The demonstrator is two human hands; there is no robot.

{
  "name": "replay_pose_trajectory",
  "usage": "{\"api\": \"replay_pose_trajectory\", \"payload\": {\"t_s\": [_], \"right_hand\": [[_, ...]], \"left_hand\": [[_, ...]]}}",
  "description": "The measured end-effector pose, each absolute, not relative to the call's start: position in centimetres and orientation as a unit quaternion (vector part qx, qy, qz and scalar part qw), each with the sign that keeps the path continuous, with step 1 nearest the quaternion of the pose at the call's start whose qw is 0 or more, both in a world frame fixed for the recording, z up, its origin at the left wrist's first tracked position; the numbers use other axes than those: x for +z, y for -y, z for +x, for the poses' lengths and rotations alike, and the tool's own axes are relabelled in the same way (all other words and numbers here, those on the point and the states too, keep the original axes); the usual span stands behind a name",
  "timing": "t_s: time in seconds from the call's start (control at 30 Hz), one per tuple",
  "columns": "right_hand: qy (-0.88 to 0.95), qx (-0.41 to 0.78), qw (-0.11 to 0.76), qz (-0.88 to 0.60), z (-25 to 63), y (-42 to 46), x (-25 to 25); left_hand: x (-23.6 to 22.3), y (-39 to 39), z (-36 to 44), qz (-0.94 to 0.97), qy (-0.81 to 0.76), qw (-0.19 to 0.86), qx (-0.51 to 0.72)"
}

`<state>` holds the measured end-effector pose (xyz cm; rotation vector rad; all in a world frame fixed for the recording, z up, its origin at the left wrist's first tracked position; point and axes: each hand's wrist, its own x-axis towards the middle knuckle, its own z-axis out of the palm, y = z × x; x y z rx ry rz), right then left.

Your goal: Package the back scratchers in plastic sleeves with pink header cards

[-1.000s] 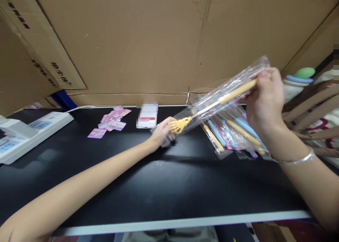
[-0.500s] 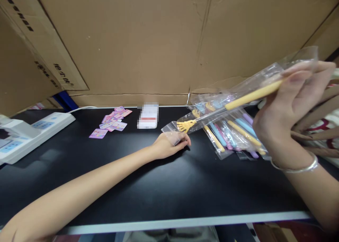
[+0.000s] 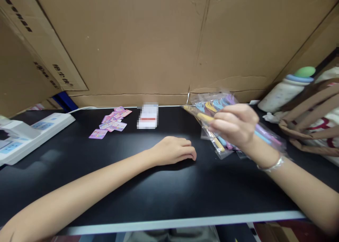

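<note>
The left hand (image 3: 173, 151) has let go, lying loose and bare mid-desk (image 3: 159, 192), leaving the right hand (image 3: 237, 124) alone gripping the blurred, bagged yellow stick (image 3: 205, 118) over the wrapped pile (image 3: 220, 143) at far right.

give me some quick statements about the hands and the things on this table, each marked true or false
1. The left hand is empty. True.
2. The right hand holds a yellow stick, blurred here. True.
3. The bracelet is on the left wrist. False: the bracelet is on the right wrist.
4. The cards lie between the power strip and the bagged sticks. True.
5. The bottle is at the far left. False: the bottle is on the right.
6. The tabletop is white. False: the tabletop is black.
</note>
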<state>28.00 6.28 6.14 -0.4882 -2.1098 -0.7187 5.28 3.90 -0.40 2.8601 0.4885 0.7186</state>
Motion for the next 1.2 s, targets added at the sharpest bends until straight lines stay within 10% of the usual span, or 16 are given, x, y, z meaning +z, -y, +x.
{"api": "replay_pose_trajectory", "payload": {"t_s": [0.33, 1.2], "right_hand": [[0.944, -0.208, 0.212, -0.145, 25.0, -6.1, 2.9], [0.967, -0.044, 0.024, -0.252, 24.0, -3.6, 4.3]], "left_hand": [[0.0, -0.2, 7.3, 0.939, 0.035, -0.151, 0.307], [-0.1, 0.6, 7.6, 0.948, 0.043, -0.103, 0.297]]}}
